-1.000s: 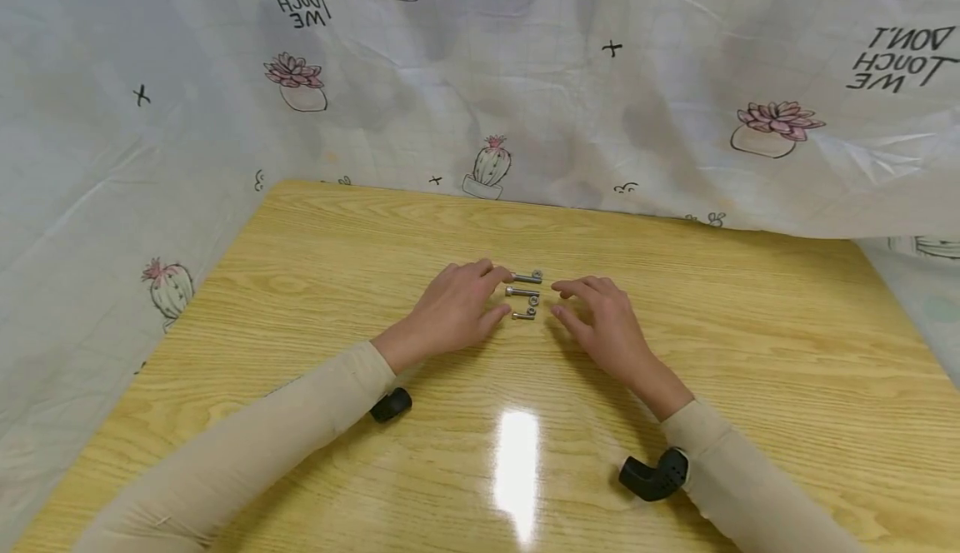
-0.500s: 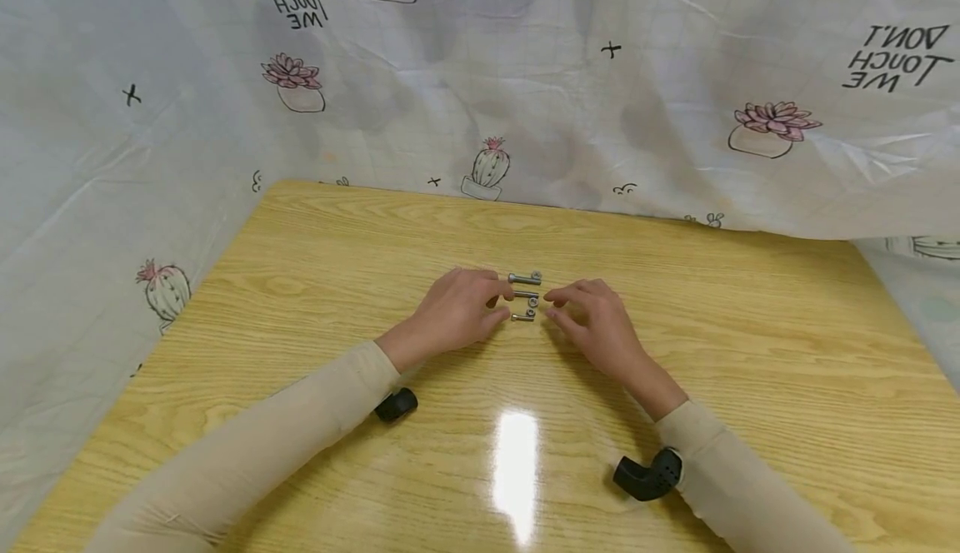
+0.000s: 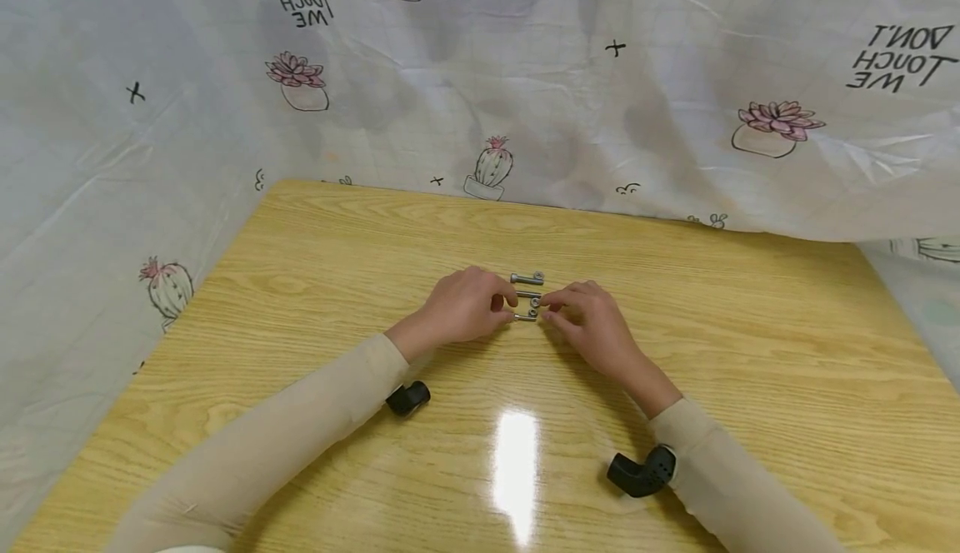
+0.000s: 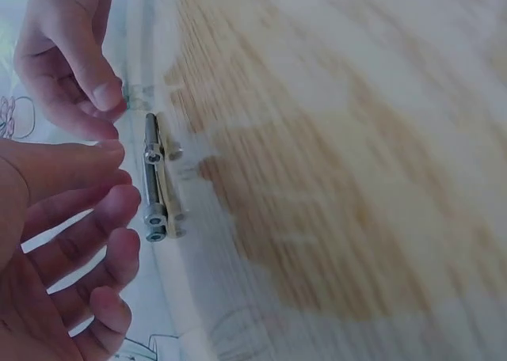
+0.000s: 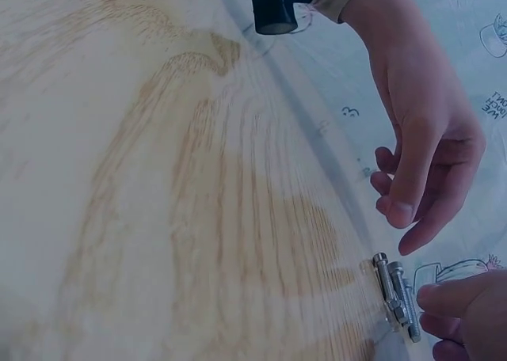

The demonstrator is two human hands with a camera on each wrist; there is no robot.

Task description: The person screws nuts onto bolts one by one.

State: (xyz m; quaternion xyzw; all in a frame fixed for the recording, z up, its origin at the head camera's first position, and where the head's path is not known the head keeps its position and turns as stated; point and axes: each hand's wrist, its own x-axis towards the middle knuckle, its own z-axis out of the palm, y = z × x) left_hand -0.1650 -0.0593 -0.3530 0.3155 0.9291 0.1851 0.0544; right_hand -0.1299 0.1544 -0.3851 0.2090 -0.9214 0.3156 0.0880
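Three metal socket-head bolts lie in rows on the wooden table, each with a nut by its threaded end. The back bolt [image 3: 527, 280] has its nut [image 3: 539, 276] behind the tip. My left hand [image 3: 468, 307] hovers at their head side, its index finger covering the middle bolt's [image 3: 530, 294] head and its thumb close to the small front bolt [image 3: 527, 318]. Opposite it, the fingertips of my right hand [image 3: 596, 324] are right at the middle nut [image 3: 535, 302] and small nut [image 3: 533, 313]. Both wrist views show thumbs and fingers apart, gripping nothing.
The wooden table [image 3: 375, 245] reaches back to a pale curtain [image 3: 555, 103] printed with potted plants. A black wrist device [image 3: 641, 471] hangs below the right sleeve, and another [image 3: 408, 399] below the left. A bright light reflection [image 3: 516, 470] shows on the tabletop.
My left hand has come slightly forward and right, its index finger shifting from the back bolt to the middle one. My right hand has moved left to the nuts. The bolts lie as before.
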